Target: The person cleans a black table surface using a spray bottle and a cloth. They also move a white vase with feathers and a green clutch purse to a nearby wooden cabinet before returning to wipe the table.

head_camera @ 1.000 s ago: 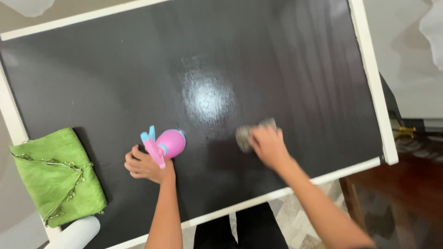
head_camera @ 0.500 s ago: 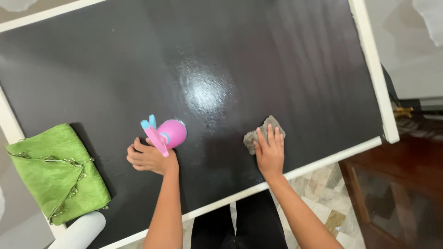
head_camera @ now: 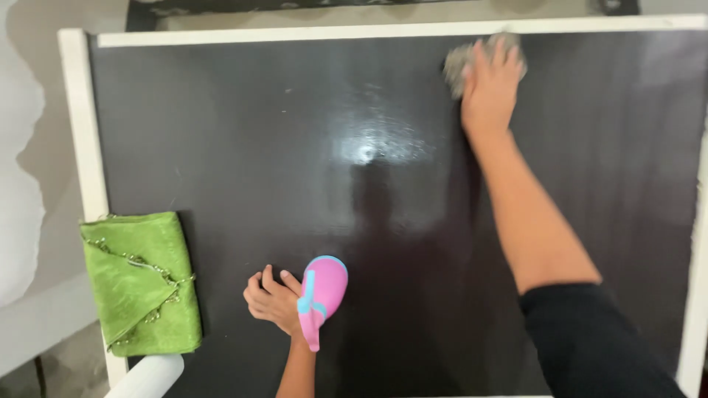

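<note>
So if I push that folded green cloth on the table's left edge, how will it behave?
The green cloth looks soft and folded, so it would likely bunch or unfold rather than slide as one piece. Picked up, it would probably droop. Its beaded trim may snag slightly on the dark tabletop.

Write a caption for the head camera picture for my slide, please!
Right hand presses a grey cloth at the dark table's far edge; left hand holds a pink spray bottle.
</note>
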